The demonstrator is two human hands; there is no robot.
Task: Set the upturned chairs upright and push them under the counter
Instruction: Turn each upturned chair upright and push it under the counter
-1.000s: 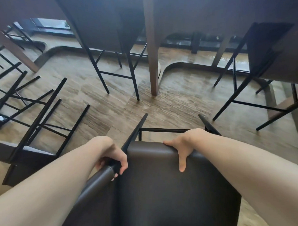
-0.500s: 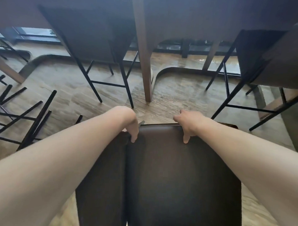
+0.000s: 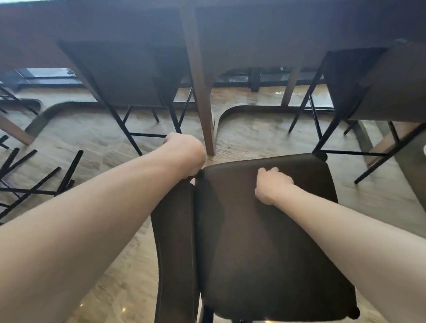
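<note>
The chair (image 3: 265,235) stands on the floor before the counter (image 3: 212,23), seat toward its leg (image 3: 200,88). My left hand (image 3: 185,155) grasps the backrest corner; my right hand (image 3: 271,185) clutches the seat. Pushed crooked, it may strike that leg.

Both bare forearms reaching forward and down. Left hand (image 3: 185,155) curling at chair (image 3: 265,235) corner. Right hand (image 3: 271,185) lying knuckles-up on seat, fingers bent.

The single head camera looked forward and down from close above a chair (image 3: 265,235), facing the counter (image 3: 212,23) and the floor (image 3: 268,136) beneath.
</note>
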